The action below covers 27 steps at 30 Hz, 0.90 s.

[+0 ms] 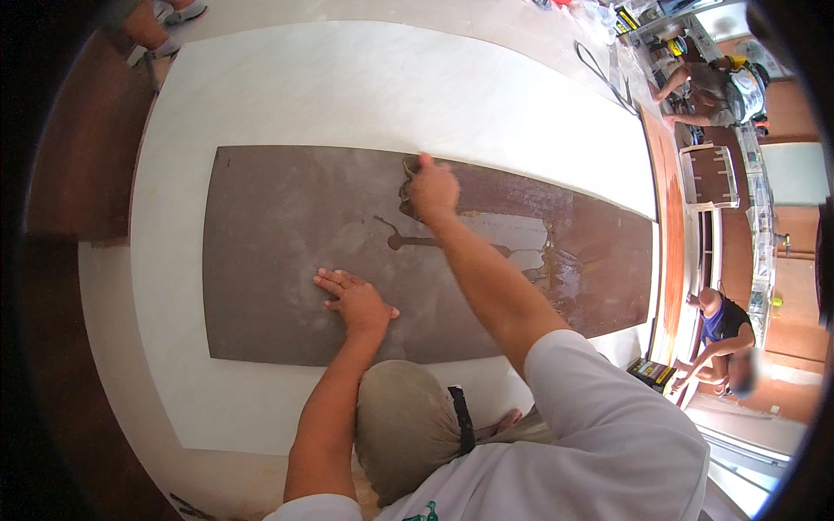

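A long brown sheet (278, 252) lies on a larger white sheet (261, 95). My left hand (354, 300) rests on the brown sheet, fingers spread and holding nothing. Near the sheet's far edge, my right hand (436, 189) grips a small spreader (407, 174), mostly hidden under the fingers and pressed to the surface. Wet, glossy brown glue (512, 193) coats the sheet to the right of this hand. A puddle and a thin trail of glue (408, 241) run across the middle, while the left part looks dry and dusty.
A black strap (599, 74) lies by the far right corner. At right, one person (725, 334) crouches beside a dark can (651, 375), and another person (734, 91) is farther back. Someone's feet (178, 13) show at top left. A brown wooden panel (87, 148) stands at left.
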Each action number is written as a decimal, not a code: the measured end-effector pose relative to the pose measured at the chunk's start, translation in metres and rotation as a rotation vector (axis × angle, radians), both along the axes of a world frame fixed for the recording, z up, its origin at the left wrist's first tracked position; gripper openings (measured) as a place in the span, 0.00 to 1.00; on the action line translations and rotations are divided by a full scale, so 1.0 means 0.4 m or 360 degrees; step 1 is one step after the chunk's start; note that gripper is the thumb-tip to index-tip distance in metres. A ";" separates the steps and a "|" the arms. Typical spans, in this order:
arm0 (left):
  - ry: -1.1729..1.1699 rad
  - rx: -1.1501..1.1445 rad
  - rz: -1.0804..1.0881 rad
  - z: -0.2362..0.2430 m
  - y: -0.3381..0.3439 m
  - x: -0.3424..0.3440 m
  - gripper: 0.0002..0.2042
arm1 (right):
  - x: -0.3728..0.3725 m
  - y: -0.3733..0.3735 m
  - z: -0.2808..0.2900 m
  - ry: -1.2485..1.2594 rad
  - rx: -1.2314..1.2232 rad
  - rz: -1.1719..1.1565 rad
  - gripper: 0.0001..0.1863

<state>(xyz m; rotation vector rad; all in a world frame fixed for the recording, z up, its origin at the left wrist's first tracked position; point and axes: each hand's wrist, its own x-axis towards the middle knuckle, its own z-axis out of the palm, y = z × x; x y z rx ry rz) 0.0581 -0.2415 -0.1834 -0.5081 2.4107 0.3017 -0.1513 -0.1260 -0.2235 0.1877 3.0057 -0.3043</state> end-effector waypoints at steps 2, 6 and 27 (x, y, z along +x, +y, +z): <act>0.0008 0.0018 0.0004 0.000 0.000 -0.006 0.65 | -0.004 -0.120 0.009 -0.0051 -0.0076 0.0194 0.21; 0.0070 0.0071 0.0032 0.000 0.015 -0.009 0.65 | -0.014 -0.280 0.067 -0.0298 -0.0288 0.0533 0.20; 0.0033 -0.0142 0.0087 -0.017 0.009 0.000 0.70 | 0.157 0.597 0.126 -0.0059 -0.0292 -0.0345 0.20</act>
